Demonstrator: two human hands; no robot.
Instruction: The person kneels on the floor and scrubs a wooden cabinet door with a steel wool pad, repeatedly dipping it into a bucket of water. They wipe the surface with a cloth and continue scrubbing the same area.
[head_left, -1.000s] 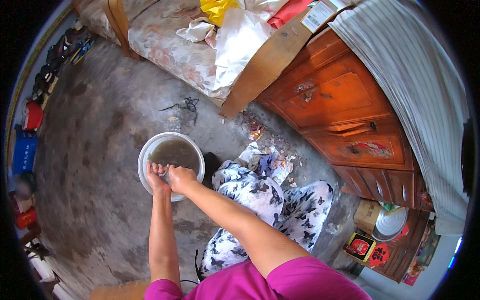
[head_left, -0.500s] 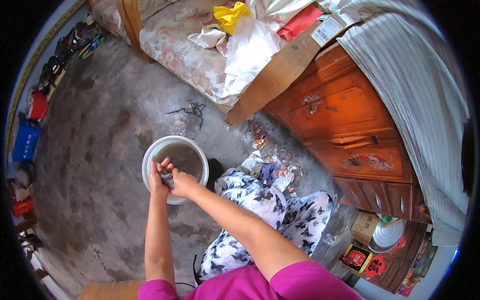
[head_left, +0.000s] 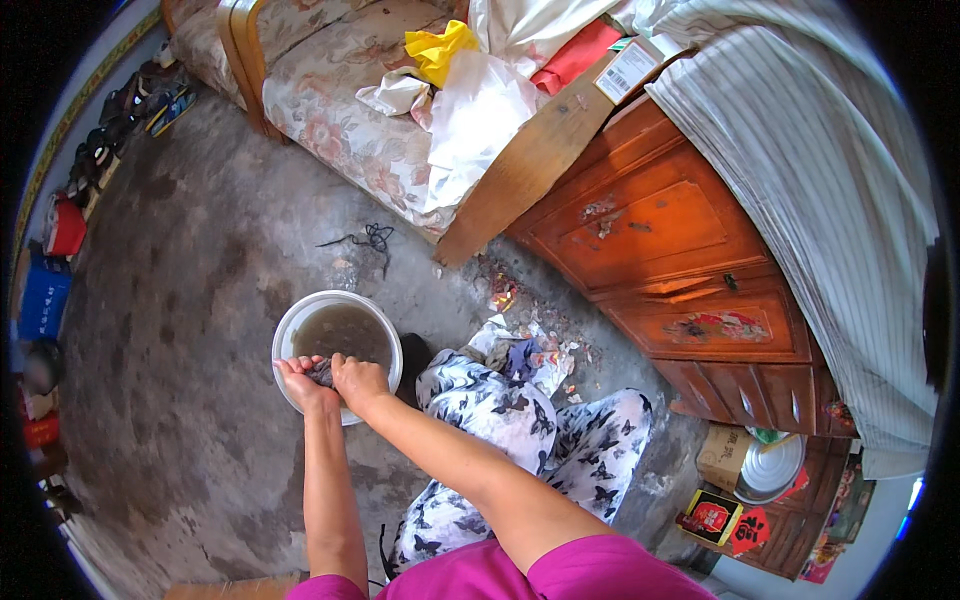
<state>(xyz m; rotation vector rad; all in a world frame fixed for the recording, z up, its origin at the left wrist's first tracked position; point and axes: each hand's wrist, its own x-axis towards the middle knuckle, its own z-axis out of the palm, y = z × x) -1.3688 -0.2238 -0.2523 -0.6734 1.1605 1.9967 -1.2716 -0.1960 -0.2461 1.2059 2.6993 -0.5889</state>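
Observation:
A white round bucket (head_left: 284,328) of murky brownish water (head_left: 345,333) stands on the floor in front of me. Over its near side, my left hand (head_left: 306,382) and my right hand (head_left: 358,382) are closed together on a crumpled dark grey wet cloth (head_left: 321,373). Only a small part of the cloth shows between them; the fingers hide the rest. The right hand's knuckles face up, while the left hand's fingers curl around from the other side.
Right of the bucket are my patterned trouser legs (head_left: 490,410), with paper scraps (head_left: 548,365) beyond. A black cord (head_left: 375,238) lies past the bucket. A floral sofa (head_left: 335,140) and an orange-brown wooden cabinet (head_left: 650,230) stand farther off. Shoes (head_left: 105,135) line the left wall.
Both hands have turned on the cloth and moved slightly lower in view, toward the bucket's near rim. The whole view has shifted a little, and more of the water shows.

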